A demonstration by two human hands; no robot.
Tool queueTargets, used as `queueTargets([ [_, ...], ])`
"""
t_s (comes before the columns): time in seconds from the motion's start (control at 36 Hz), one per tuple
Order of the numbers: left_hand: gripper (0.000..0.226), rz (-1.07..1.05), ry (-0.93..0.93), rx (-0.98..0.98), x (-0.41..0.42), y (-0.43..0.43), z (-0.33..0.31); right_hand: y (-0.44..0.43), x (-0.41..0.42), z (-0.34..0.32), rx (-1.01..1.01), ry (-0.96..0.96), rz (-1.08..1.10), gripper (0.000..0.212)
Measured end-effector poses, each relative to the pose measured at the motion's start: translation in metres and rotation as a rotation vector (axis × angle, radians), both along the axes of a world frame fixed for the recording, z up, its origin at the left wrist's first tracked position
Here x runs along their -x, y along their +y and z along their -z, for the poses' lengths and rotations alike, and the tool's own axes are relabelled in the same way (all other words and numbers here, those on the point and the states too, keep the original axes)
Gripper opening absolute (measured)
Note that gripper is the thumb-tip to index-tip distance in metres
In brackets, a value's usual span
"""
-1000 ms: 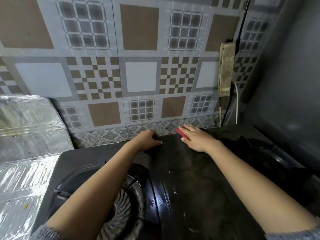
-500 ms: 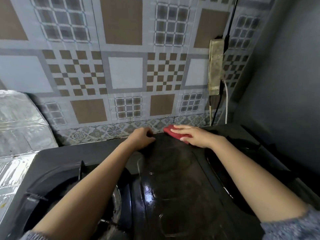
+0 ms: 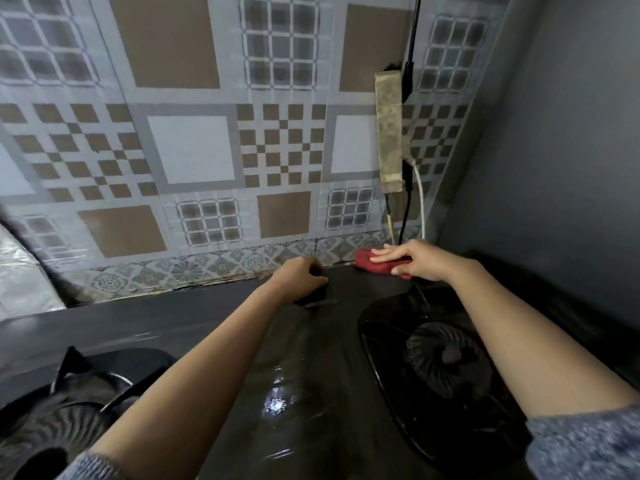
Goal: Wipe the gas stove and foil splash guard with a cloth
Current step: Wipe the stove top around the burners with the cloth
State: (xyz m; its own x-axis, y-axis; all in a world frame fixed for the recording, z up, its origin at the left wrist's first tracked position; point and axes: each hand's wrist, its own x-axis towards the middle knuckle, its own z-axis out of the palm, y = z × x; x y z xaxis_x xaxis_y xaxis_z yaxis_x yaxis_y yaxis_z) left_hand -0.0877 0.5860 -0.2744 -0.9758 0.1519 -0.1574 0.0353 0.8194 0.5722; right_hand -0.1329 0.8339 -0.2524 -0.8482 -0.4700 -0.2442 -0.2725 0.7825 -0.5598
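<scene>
A black gas stove (image 3: 311,358) fills the lower view, its glossy top wet in the middle. My right hand (image 3: 415,259) presses flat on a red cloth (image 3: 375,265) at the stove's back edge, right of centre, against the wall. My left hand (image 3: 299,277) is curled, fingers closed, gripping the stove's rear edge at the centre. The foil splash guard (image 3: 20,271) shows only as a silver strip at the far left edge.
The right burner (image 3: 446,355) lies below my right hand; the left burner (image 3: 59,420) with its pan support is at bottom left. A patterned tiled wall (image 3: 194,150) rises behind. A grimy power strip (image 3: 390,133) with cables hangs at the back right. A grey side wall (image 3: 554,150) closes the right.
My right hand has slid the red cloth rightward along the stove's back edge. The view has shifted right, so the right burner shows and the foil has left most of the frame.
</scene>
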Motion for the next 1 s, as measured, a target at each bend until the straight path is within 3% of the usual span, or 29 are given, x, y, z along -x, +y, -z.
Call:
queueTargets([
  [0.25,0.035,0.041,0.0,-0.026,0.019,0.049,0.003,0.076,-0.004,0.009,0.099,0.159,0.088,0.049],
  [0.42,0.033,0.038,0.025,-0.04,0.026,0.063,0.008,0.107,-0.01,0.013,0.138,0.128,0.116,0.053],
  [0.5,0.033,0.033,0.022,-0.063,0.027,0.064,0.01,0.106,-0.012,0.01,0.189,0.089,0.16,0.043],
  [0.61,0.035,0.051,0.029,-0.066,0.027,0.062,0.012,0.1,-0.012,0.009,0.211,0.18,0.238,0.036],
  [0.75,0.042,0.128,0.041,-0.019,0.02,0.053,0.011,0.086,-0.011,0.015,0.118,0.233,0.272,0.035],
  [1.0,0.046,0.131,0.014,0.054,0.003,0.016,0.008,0.07,-0.017,0.018,0.122,0.237,0.299,0.035],
])
